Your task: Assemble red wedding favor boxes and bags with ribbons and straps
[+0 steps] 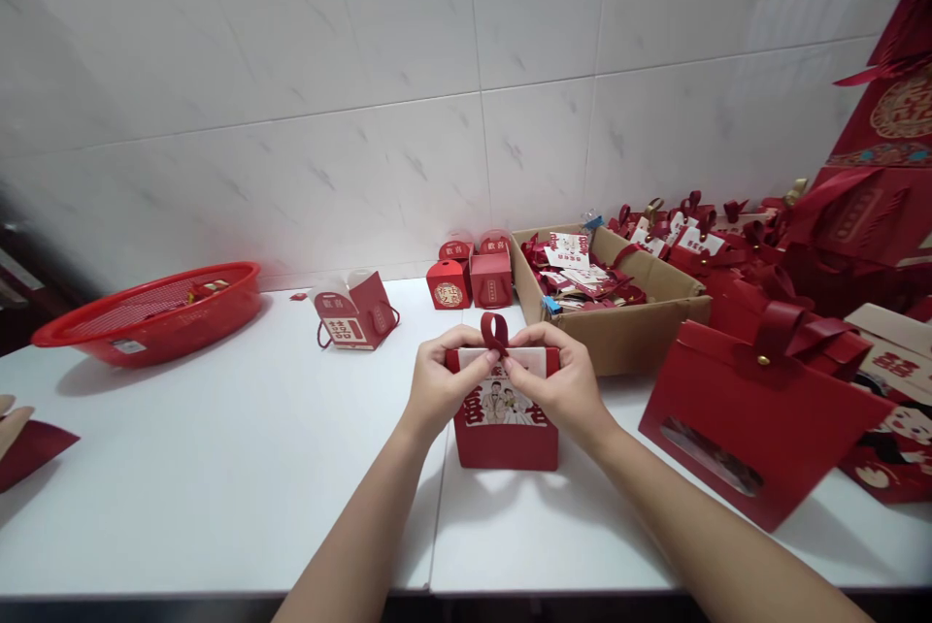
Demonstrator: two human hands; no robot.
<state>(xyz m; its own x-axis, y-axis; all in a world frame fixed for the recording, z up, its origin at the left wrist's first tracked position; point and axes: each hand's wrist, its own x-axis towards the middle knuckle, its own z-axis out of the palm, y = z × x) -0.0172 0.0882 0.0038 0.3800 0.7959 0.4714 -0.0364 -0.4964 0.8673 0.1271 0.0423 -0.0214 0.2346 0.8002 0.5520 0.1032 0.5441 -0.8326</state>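
1. The left hand [449, 377] and right hand [554, 377] hold a red box [508, 446], thumbs at the base of its ribbon loop [494, 332].
2. A printed couple shows on the box's white card [518, 409].
3. Behind, small boxes [490, 276] stand near the wall [408, 167], beside a carton [630, 342] of tags [572, 259].
4. Right: a bag [749, 419] with a window, among more red packages [728, 254].
5. Left: an open box [356, 312] and a red basket [182, 322].
6. At the left edge, another person's fingers [13, 424] touch red card [36, 451].

Both forearms extend forward from the lower edge of view and converge at centre. Left hand [449, 378] and right hand [557, 377] are level, thumbs nearly meeting, fingers curled inward in a pinching grip. Wrists appear roughly straight.
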